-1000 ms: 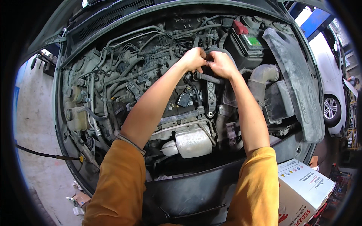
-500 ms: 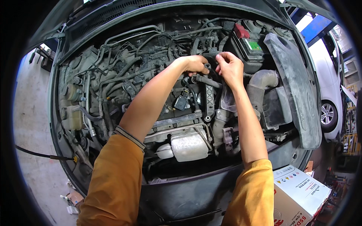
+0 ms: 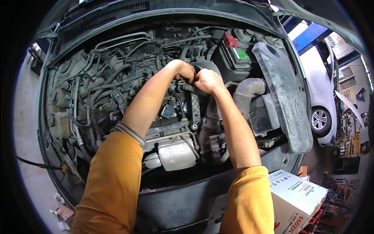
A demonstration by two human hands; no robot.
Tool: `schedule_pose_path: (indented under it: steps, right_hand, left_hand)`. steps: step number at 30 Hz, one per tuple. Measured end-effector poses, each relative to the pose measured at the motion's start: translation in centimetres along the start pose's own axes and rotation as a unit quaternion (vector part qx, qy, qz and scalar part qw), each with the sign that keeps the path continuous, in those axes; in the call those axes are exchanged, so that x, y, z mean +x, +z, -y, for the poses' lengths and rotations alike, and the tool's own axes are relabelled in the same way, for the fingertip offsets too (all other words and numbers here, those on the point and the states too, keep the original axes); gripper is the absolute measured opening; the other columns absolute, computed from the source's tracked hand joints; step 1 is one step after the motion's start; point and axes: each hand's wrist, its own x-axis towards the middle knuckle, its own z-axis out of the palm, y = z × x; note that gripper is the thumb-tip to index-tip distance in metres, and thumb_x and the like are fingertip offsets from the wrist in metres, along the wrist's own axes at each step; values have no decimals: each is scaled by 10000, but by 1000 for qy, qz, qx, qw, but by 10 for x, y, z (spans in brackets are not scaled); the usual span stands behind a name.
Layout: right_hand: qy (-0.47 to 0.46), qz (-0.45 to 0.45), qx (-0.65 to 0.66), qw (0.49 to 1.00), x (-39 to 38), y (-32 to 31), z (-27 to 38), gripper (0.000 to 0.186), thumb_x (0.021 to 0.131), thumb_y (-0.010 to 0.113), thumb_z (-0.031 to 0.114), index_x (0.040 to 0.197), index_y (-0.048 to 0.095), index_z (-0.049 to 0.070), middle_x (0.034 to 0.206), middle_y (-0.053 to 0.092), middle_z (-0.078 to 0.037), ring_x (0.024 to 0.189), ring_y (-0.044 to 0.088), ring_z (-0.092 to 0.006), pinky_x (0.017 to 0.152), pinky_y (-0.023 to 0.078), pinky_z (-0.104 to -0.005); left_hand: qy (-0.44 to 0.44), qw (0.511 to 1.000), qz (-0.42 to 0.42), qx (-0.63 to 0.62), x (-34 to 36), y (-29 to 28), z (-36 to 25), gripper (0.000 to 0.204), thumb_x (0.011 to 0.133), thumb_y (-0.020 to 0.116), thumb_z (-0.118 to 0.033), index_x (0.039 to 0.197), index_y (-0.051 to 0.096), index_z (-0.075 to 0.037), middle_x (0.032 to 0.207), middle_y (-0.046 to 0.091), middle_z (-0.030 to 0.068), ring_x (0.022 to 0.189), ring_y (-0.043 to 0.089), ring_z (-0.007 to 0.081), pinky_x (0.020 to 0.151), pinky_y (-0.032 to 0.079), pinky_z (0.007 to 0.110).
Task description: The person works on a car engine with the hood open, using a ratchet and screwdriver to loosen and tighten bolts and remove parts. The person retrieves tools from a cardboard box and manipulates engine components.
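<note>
- Two hands meet over the middle of the engine bay, just left of the battery (image 3: pixel 238 54).
- Left hand (image 3: pixel 184 71) and right hand (image 3: pixel 207 81) have their fingers clamped on a black hose (image 3: pixel 187 86).
- Judged step: working the hose at its joint.
- Next move probably needs a firm twist, away from the grey duct (image 3: pixel 249 91) right of the hands.

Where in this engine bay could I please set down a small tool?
The flat grey cover on the right, beside the battery, is bare. Around both hands hoses and cables crowd tightly. The white tank has only a small curved top.
</note>
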Motion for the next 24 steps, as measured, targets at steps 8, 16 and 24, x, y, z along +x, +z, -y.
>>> schedule_pose_path:
  steps: [8, 16, 24]
  right_hand:
    - [-20, -7, -22, 1000, -18, -8, 1, 274, 812, 684, 199, 1072, 769, 207, 1018, 736, -137, 980, 699, -329, 846, 555, -409]
    - [-79, -2, -177, 981, -18, 0, 9, 124, 788, 651, 111, 862, 736, 59, 930, 734, -181, 896, 716, -357, 767, 571, -434]
    - [-170, -21, -233, 957, 2, -5, 27, 170, 832, 607, 144, 880, 758, 82, 955, 758, -131, 892, 742, -282, 757, 586, -403]
  left_hand:
    - [88, 986, 9, -143, -22, 1, 8, 154, 789, 673, -147, 905, 586, -95, 605, 435, -59, 465, 352, 45, 401, 240, 227]
    - [58, 963, 10, -265, -36, 3, 1, 383, 948, 600, -470, 873, 622, -95, 545, 455, -40, 433, 409, 50, 380, 276, 222]
    - [-3, 995, -51, -83, 25, -9, 30, 345, 945, 546, -471, 842, 603, -147, 641, 547, -10, 440, 410, 90, 400, 315, 264]
